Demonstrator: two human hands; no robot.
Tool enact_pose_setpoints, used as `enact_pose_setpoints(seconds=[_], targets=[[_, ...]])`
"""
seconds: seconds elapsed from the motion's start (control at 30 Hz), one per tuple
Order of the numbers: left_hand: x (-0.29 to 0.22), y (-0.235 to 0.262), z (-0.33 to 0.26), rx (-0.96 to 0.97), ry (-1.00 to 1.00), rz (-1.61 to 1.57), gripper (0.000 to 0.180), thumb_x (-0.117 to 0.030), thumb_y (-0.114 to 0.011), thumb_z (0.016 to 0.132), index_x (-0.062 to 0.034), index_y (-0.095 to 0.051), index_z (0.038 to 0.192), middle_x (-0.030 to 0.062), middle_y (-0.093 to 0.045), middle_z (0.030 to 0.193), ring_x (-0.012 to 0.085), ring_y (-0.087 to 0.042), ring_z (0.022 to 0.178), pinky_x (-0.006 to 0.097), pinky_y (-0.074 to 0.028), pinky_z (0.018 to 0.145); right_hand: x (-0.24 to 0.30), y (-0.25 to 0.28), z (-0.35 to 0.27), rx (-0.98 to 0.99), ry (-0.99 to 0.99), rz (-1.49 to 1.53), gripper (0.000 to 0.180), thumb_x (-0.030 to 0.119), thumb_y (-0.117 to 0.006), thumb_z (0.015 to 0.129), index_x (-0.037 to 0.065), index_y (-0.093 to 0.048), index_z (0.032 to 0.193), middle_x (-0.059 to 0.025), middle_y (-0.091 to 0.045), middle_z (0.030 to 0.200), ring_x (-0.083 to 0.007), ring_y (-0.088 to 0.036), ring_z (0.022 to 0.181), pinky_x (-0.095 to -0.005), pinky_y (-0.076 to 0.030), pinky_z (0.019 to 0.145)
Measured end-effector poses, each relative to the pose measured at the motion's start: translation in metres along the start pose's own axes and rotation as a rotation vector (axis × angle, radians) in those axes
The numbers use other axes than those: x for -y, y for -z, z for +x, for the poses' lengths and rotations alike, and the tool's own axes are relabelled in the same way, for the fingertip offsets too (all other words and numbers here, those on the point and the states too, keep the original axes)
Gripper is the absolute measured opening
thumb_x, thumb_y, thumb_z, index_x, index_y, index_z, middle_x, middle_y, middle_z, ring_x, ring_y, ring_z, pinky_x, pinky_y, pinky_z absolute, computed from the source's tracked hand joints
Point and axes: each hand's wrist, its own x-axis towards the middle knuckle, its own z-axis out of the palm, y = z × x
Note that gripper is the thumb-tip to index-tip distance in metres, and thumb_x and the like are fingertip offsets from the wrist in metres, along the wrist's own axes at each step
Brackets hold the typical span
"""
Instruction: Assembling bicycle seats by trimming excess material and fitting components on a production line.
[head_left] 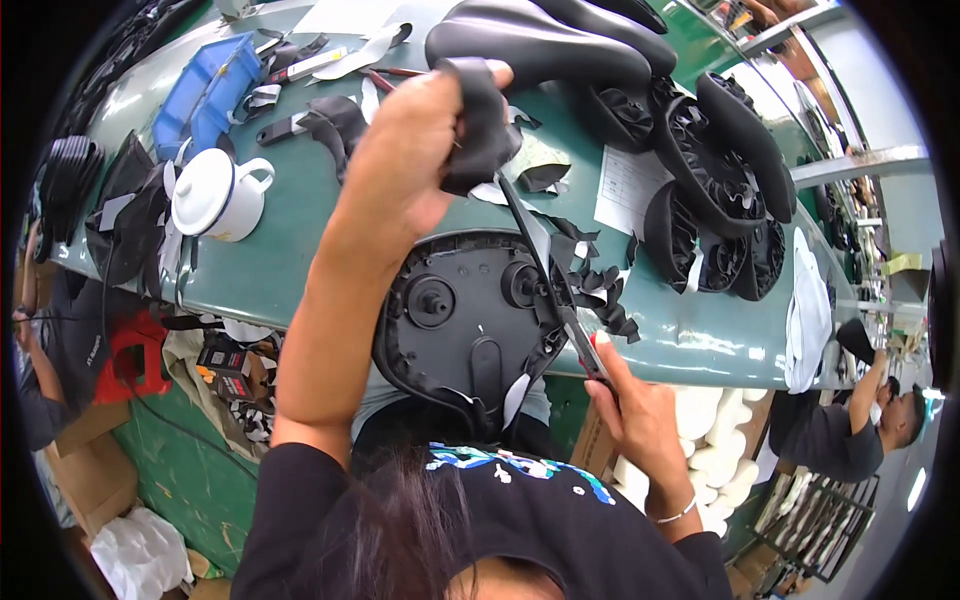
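Observation:
My left hand [415, 135], raised above the table, is closed around a piece of black, leather-like cover material [482, 120]. Motion blurs part of it. Below it, an upside-down black bicycle saddle [465, 310] leans between my body and the table edge, with its ribbed underside and round sockets facing up. In my right hand [640, 410] is a long-bladed knife [582, 345] with a red part near the thumb. Its blade points up and away along the saddle's right rim. Whether blade and rim touch, I cannot tell. Black trimmings [605, 295] lie just right of the saddle.
Several black saddles [540, 45] and gathered covers [710, 170] are piled at the far right of the green table [320, 235]. A white enamel mug [222, 195], blue bin [205, 90] and another knife [305, 65] sit on the left. Co-workers are at both sides.

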Motion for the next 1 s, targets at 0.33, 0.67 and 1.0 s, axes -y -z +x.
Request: enact_pose_setpoints(seconds=[0.33,0.67,1.0], targets=[[-0.020,0.014,-0.023,-0.832,-1.048,0.901,0.020,-0.022,-0.061,0.082,-0.0042,-0.062,0.090,0.0096,-0.061,0.091,0.0224,-0.059,0.077,0.035,-0.050,0.070,0.047,-0.039,-0.032,-0.071,-0.713,1.102,0.050,0.012,-0.054,0.094,0.005,-0.033,0.139,-0.0064,-0.058,0.085,-0.0109,-0.058,0.064,-0.0250,-0.048,0.055],[-0.016,0.109,-0.007,-0.218,-0.107,0.514,0.035,-0.032,-0.053,0.095,0.0001,-0.063,0.101,0.0073,-0.067,0.086,0.0195,-0.063,0.083,0.032,-0.049,0.074,0.001,0.006,0.093,-0.641,-0.218,0.836,0.016,0.016,-0.055,0.095,0.006,-0.046,0.102,-0.0025,-0.057,0.077,-0.0080,-0.057,0.059,-0.0212,-0.046,0.052],[0.041,0.048,0.043,0.507,-0.286,0.813,0.031,-0.029,-0.073,0.081,0.0003,-0.066,0.087,0.0111,-0.066,0.086,0.0183,-0.062,0.065,0.030,-0.049,0.059,-0.021,0.086,0.372,-0.568,0.099,1.194,0.033,0.010,-0.068,0.081,-0.003,-0.053,0.107,-0.0039,-0.056,0.075,-0.0101,-0.053,0.055,-0.0237,-0.043,0.048]])
